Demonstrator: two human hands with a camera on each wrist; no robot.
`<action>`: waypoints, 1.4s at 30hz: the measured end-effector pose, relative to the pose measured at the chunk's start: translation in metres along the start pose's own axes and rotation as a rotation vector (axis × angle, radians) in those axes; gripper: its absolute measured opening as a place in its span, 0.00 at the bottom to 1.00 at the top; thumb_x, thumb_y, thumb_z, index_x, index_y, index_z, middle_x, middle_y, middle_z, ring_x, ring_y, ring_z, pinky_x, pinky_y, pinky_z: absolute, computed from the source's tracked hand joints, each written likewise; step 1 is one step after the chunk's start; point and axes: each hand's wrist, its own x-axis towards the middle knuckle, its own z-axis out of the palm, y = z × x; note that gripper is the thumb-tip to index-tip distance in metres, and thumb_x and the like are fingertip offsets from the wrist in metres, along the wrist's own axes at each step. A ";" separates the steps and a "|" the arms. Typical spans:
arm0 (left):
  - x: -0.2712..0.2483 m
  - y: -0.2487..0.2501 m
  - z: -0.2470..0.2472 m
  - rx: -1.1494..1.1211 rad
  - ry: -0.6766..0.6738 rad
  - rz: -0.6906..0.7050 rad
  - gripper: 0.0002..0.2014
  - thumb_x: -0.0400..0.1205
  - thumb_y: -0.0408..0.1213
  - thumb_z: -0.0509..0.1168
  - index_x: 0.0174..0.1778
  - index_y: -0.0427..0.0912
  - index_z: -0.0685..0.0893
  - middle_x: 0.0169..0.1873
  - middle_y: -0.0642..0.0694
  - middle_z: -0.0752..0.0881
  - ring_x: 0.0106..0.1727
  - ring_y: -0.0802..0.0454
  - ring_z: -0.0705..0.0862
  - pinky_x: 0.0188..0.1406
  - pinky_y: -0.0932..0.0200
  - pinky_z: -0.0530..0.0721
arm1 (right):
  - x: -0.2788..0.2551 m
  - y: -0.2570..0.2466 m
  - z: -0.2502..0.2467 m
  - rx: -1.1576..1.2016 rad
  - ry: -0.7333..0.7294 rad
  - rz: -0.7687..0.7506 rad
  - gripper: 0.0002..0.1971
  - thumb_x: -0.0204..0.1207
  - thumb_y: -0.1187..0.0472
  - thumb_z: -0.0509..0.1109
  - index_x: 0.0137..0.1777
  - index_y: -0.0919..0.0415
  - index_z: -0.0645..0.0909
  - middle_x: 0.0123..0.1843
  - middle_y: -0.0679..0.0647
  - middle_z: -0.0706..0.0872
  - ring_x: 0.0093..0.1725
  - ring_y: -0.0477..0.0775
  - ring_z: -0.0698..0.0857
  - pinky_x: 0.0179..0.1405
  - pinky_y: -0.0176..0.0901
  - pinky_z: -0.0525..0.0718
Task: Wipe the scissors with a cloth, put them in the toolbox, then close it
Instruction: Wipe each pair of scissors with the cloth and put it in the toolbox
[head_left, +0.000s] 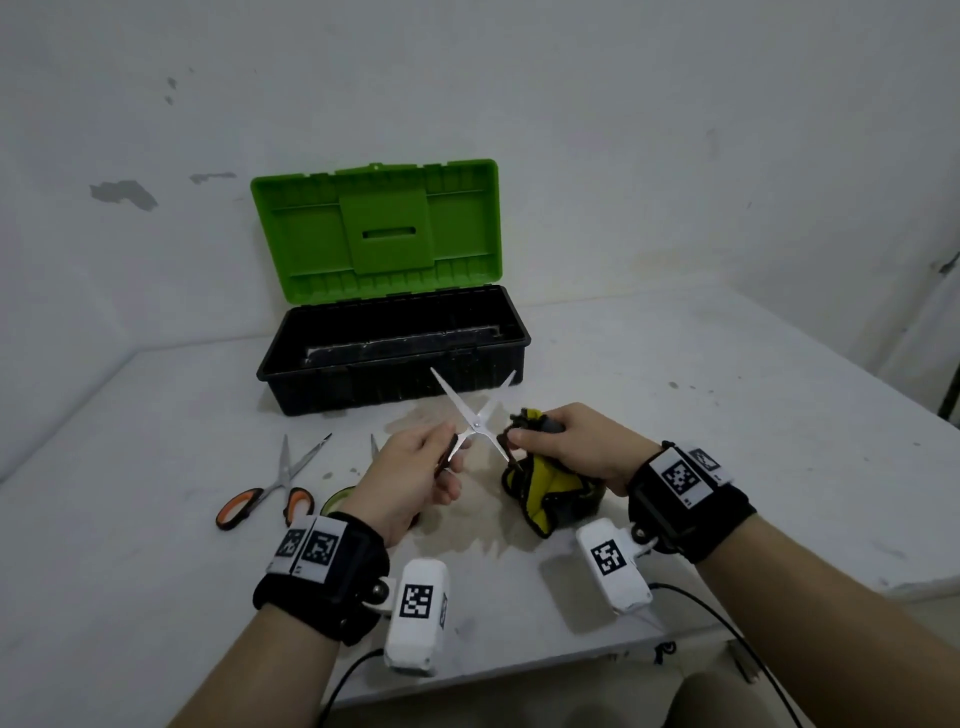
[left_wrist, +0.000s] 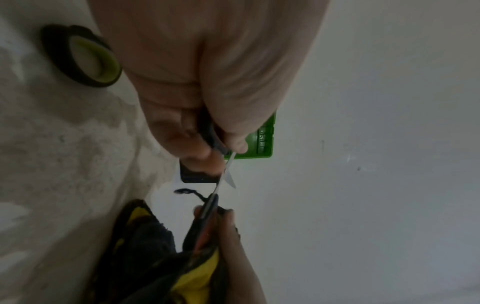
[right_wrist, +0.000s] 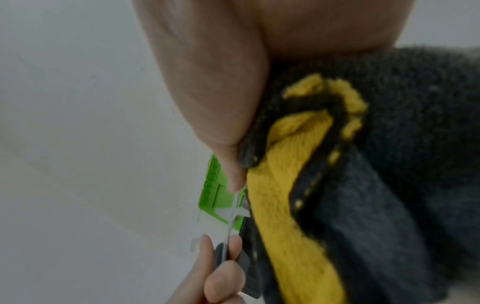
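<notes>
A pair of scissors (head_left: 475, 418) with dark handles is held above the table, its blades spread in an X. My left hand (head_left: 448, 457) grips one handle. My right hand (head_left: 519, 441) holds a bunched yellow and dark grey cloth (head_left: 553, 483) and pinches the other handle against it. In the left wrist view, the blades (left_wrist: 226, 174) run from my left fingers (left_wrist: 182, 131) down to the cloth (left_wrist: 155, 257). In the right wrist view, the cloth (right_wrist: 298, 185) fills the right side beside the scissors (right_wrist: 233, 214). The toolbox (head_left: 311, 387) stands open behind, green lid (head_left: 374, 228) upright.
Orange-handled scissors (head_left: 275, 483) lie on the white table (head_left: 727, 415) left of my hands. Another pair lies under my left wrist; only a blade tip (head_left: 374, 447) and a green-black handle loop (left_wrist: 85, 59) show. A wall stands close behind the toolbox.
</notes>
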 end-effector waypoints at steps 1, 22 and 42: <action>0.000 0.000 -0.001 0.002 0.006 0.005 0.18 0.91 0.45 0.55 0.53 0.36 0.85 0.33 0.46 0.80 0.23 0.56 0.75 0.19 0.66 0.72 | 0.000 -0.001 -0.001 0.094 0.060 0.020 0.20 0.73 0.43 0.76 0.41 0.63 0.88 0.34 0.55 0.89 0.33 0.51 0.87 0.41 0.43 0.88; 0.003 -0.001 0.005 -0.008 -0.026 0.055 0.17 0.92 0.46 0.54 0.51 0.38 0.83 0.28 0.51 0.75 0.24 0.58 0.68 0.21 0.66 0.66 | -0.004 -0.005 0.018 0.469 0.257 0.002 0.19 0.83 0.49 0.67 0.55 0.67 0.86 0.50 0.64 0.91 0.45 0.56 0.90 0.41 0.45 0.88; 0.003 -0.009 0.015 -0.092 -0.065 0.006 0.18 0.92 0.47 0.53 0.53 0.37 0.79 0.26 0.50 0.74 0.21 0.58 0.66 0.17 0.66 0.63 | -0.006 -0.011 0.022 0.646 0.213 -0.164 0.10 0.81 0.61 0.68 0.52 0.67 0.88 0.48 0.60 0.91 0.46 0.55 0.89 0.44 0.44 0.86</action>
